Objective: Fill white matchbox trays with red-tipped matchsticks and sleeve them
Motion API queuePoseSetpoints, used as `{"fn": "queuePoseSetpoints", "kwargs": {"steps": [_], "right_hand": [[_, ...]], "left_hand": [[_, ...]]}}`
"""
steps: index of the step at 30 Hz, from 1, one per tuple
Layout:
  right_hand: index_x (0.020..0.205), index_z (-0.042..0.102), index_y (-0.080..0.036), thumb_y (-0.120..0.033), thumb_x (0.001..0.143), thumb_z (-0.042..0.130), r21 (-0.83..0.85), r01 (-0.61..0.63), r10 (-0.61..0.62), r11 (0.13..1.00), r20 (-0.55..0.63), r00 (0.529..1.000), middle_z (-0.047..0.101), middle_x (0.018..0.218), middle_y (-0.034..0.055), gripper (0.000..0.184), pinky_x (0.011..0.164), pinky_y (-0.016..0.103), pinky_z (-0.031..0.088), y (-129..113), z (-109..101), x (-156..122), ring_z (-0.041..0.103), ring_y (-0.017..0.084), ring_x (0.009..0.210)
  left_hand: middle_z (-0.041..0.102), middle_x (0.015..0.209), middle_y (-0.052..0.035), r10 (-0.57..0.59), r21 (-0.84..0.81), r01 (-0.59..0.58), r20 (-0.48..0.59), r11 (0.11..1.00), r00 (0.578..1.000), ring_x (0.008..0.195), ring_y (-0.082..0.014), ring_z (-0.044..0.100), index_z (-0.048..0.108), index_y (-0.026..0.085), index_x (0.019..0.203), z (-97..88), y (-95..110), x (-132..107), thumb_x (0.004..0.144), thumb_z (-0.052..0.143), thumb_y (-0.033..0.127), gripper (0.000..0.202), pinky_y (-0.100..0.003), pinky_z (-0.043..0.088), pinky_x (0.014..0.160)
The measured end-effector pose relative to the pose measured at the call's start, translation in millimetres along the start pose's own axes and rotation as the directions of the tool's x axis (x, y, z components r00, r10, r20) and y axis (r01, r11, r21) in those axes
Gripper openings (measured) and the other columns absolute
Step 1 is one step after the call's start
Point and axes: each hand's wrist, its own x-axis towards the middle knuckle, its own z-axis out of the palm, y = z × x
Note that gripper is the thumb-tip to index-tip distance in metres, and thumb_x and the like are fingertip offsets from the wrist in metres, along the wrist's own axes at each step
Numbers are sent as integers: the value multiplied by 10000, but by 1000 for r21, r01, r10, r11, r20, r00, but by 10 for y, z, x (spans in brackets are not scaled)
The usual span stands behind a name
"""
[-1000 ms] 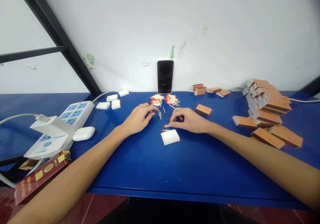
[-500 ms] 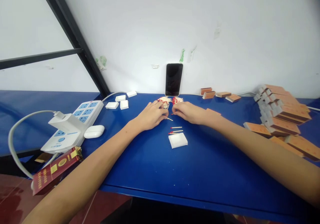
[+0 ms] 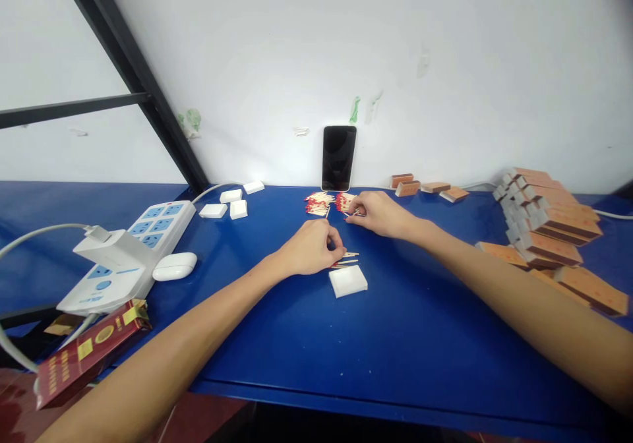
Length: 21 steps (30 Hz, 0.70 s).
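Note:
My left hand (image 3: pixel 316 246) is closed in a pinch on a match (image 3: pixel 351 254), low over a few loose matches (image 3: pixel 346 262) on the blue table. Just in front of these lies a small white matchbox tray (image 3: pixel 349 281). My right hand (image 3: pixel 378 213) is closed at the right pile of red-headed matches (image 3: pixel 345 201); a red match head shows at its fingertips, while the fingers hide most of the stick. To the left of that pile lies another pile of matches (image 3: pixel 319 200).
A dark phone (image 3: pixel 339 158) leans on the wall. At left are several white trays (image 3: pixel 238 209), a power strip (image 3: pixel 171 215), a white earbud case (image 3: pixel 175 266) and a red box (image 3: pixel 93 351). Orange matchboxes (image 3: pixel 558 219) are stacked at right, with several (image 3: pixel 408 188) by the wall.
My left hand has come toward me, down to the loose matches by the white tray. My right hand has shifted slightly up at the right pile. The view has turned a little.

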Motion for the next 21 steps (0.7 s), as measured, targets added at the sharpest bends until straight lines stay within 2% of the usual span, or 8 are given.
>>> {"fn": "queuePoseSetpoints", "kwargs": {"steps": [3,6,8,10,13,15,17,21], "right_hand": [[831,721,-176,-301,875,619,27,5,-6,1000,10,1000,708,821,51,168,677,267,392,43,43,13,607,174,750],[820,718,-174,-263,885,589,12,58,-59,998,21,998,705,840,60,169,690,271,392,30,14,3,604,174,760],[811,715,-173,-260,874,604,13,114,-114,993,78,990,701,830,60,155,688,271,394,-21,-24,-31,599,172,753],[795,715,-180,-294,861,628,53,157,-164,986,162,973,697,796,46,158,669,268,397,-105,-61,-91,593,164,722],[799,718,-195,-355,858,639,157,191,-226,969,253,940,697,779,24,187,642,257,405,-243,-114,-205,591,147,691],[828,716,-201,-368,872,622,196,198,-250,960,293,923,695,770,15,197,616,251,402,-286,-160,-255,584,138,662],[866,710,-200,-344,890,599,158,193,-231,969,278,933,695,782,21,183,616,255,402,-252,-211,-258,584,144,669],[1021,688,-172,-211,892,567,-98,107,-98,989,90,991,684,987,98,182,736,300,426,-1,-254,-151,617,213,871]], "left_hand": [[627,758,-24,7,0,-7,-22,1000,1000,676,-154,559,733,203,784,-36,-9,-50,828,607,308,170,-289,429,636],[600,738,-8,26,15,-24,-116,1000,993,656,-140,541,702,193,830,-69,-93,-63,857,559,253,158,-276,425,638],[610,763,-13,29,60,-17,-203,998,979,677,-146,547,698,183,907,-86,-186,-40,884,529,229,177,-284,434,673],[625,842,-37,37,143,-1,-243,990,969,741,-168,565,699,182,1032,-91,-277,-2,922,514,265,230,-306,447,725],[619,980,-86,57,336,16,-206,942,977,875,-228,562,684,213,1179,-75,-349,55,968,472,342,326,-367,444,794],[605,1014,-102,61,446,22,-171,895,983,920,-260,539,693,236,1189,-56,-353,79,983,440,375,355,-398,433,802],[602,1007,-105,68,488,14,-150,873,986,926,-267,524,715,241,1152,-43,-345,91,991,422,388,365,-407,427,802],[638,1052,-104,111,434,-42,-137,900,984,957,-253,525,731,197,1097,-36,-353,93,994,429,341,350,-405,426,854]]}}
